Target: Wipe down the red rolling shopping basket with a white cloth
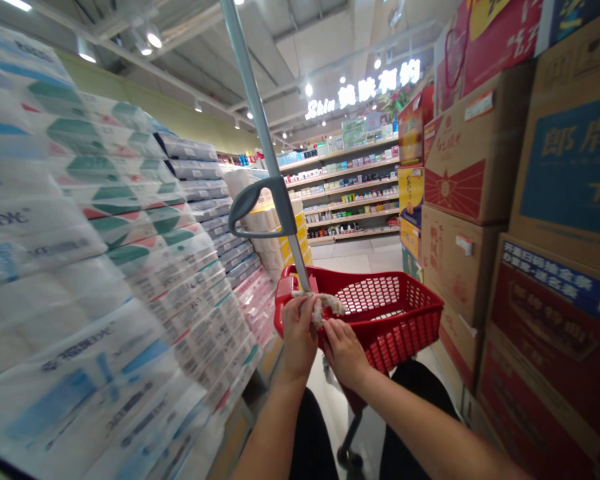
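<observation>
A red plastic shopping basket (415, 297) with perforated walls stands in front of me. At its near left end, my left hand (300, 327) is closed around a fuzzy off-white cloth strip (334, 304). My right hand (346, 350) lies beside it at the basket's rim, fingers bent and pinched at the lower end of the strip; the fingertips are partly hidden. A pale metal pole (255, 87) with a grey loop-shaped grip (247, 207) slants up from just behind my left hand. Whether the strip is joined to the pole, I cannot tell.
Tall stacks of wrapped tissue packs (145, 200) line the left side. Cardboard cartons (460, 160) are piled on the right. Shelves of small goods (350, 193) stand at the back, beyond a pale floor. Below the basket a dark wheeled foot (350, 457) shows between my legs.
</observation>
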